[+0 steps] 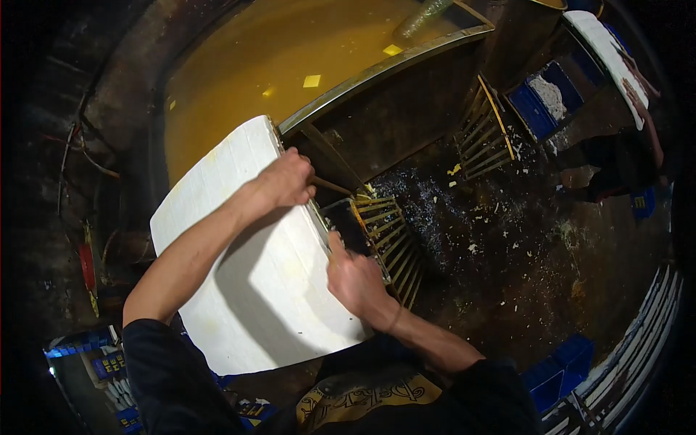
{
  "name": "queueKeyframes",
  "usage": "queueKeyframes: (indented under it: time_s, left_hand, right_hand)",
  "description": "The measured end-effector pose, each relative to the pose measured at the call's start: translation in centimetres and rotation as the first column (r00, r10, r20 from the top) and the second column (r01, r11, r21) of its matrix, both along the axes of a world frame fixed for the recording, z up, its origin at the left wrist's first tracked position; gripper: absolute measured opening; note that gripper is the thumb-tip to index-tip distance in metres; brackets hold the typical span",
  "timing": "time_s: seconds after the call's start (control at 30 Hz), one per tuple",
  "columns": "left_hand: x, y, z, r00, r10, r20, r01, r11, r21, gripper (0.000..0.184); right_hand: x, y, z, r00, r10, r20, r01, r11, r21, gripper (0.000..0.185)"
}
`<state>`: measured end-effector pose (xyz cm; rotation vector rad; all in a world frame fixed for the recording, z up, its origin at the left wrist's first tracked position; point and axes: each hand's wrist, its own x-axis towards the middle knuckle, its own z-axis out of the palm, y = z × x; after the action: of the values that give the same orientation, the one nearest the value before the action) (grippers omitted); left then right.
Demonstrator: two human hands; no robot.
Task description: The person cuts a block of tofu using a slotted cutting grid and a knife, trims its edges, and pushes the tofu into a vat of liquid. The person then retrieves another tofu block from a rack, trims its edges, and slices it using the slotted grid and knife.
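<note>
A large white sheet or slab (268,297) lies in front of me, its right edge running beside a narrow rim. My left hand (288,177) is closed at the upper part of that edge, with the forearm across the white surface. Lower on the same edge is my right hand (357,284), its fingers curled and one finger or thumb pointing up along the rim. Whatever either hand grips is hidden or too small to name. Beyond the slab is a vat of yellow-brown liquid (239,87) with small yellow squares (312,81) floating in it.
Slatted racks (388,239) stand right of the slab. Scraps litter the dark floor (500,268). A blue bin (545,100) holds white material at upper right. Another person (631,163) reaches to a white surface (598,43) there. A blue crate (558,370) sits at lower right.
</note>
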<state>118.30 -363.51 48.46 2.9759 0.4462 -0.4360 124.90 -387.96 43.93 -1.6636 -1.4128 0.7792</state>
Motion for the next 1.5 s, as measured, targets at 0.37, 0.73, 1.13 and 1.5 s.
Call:
queueKeyframes:
  time_s: [0.37,0.73,1.13,1.5]
  left_hand:
    - [0.9,-16.2,-1.7,0.964,-0.073,-0.257,-0.049,0.896,-0.441,0.027]
    - [-5.6,-17.3,7.1,0.991,0.125,-0.046,-0.106,0.532,-0.840,0.027]
    - [-49.2,-43.2,-14.1,-0.318,0.697,-0.643,0.330,-0.554,-0.764,0.039]
    - [-50.9,-33.0,-33.7,-0.232,0.740,-0.632,0.140,-0.617,-0.774,0.043]
  right_hand:
    - [-0.9,-16.6,-3.1,0.997,-0.061,-0.038,0.060,0.998,-0.029,0.061]
    - [1.2,-19.4,9.9,0.994,-0.006,0.112,-0.015,0.983,0.186,0.033]
    - [-25.2,-22.8,6.7,0.954,0.222,-0.203,-0.243,0.966,-0.086,0.037]
    - [-33.6,-13.4,7.5,0.972,0.006,-0.236,-0.031,0.994,-0.101,0.042]
